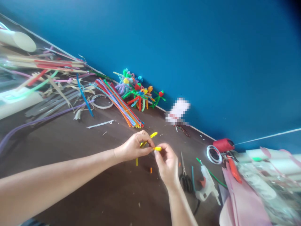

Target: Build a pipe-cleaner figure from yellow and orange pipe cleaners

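Yellow pipe cleaner pieces (154, 135) stick out between the fingers of my left hand (137, 144), one end pointing up and another hanging below. My right hand (168, 160) pinches a short yellow tip (158, 148), and the two hands meet there just above the dark table. Whether the yellow parts are one figure or separate pieces I cannot tell, since fingers cover the middle. A small orange scrap (151, 170) lies on the table beneath my hands.
Bundled coloured pipe cleaners (122, 105) lie beyond my hands, beside several small pipe cleaner figures (141, 91) against the blue wall. Black-handled scissors (185, 179), a white glue gun (208, 185) and pink sheets (242, 197) are at the right. Sticks and ribbons (58, 64) clutter the left.
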Demonstrator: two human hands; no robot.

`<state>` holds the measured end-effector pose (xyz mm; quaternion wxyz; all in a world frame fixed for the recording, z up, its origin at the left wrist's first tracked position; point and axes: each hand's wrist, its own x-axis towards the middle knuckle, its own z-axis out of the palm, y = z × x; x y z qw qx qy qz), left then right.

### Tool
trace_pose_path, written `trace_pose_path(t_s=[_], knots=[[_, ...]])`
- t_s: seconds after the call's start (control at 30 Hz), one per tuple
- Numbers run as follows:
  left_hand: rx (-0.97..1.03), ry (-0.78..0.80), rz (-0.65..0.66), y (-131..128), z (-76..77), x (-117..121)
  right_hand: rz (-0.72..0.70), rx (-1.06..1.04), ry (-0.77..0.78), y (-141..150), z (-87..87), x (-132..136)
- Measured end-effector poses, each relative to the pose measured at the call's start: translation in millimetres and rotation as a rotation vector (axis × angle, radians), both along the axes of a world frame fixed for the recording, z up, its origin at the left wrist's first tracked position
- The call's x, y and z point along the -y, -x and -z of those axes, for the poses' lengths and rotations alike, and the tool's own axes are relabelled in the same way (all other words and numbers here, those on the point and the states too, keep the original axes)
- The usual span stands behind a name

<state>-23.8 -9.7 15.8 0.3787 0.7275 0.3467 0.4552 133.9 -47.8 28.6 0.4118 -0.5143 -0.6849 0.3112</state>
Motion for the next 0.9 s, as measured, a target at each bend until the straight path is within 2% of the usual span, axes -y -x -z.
trace_pose_path(t_s=[0.13,0.3,0.53,0.67,0.77,0.83,0.9], knots=[[-0.022,-0.023,-0.006,0,2.4,-1,-0.002,0.045,-0.012,0,1.8,0],[-0.095,-0.198,-0.094,-2,4.1,0,0.039,0.025,0.014,1,5.4,1],[-0.291,-0.49,-0.132,1,0.3,2,0.083,-0.126,0.199,6,6.0,1],[-0.384,-0.611,-0.167,1,-0.1,6,0.099,-0.299,0.326,10,7.5,1],[-0.362,-0.563,-0.176,0,0.3,7,0.114,-0.384,0.367,10,9.0,0],[-0.279,-0.422,-0.178,-1,-0.1,5,0.115,-0.389,0.346,9,9.4,0],[-0.158,-0.213,-0.172,0,-1.5,3,0.102,-0.367,0.297,7,9.7,-1]])
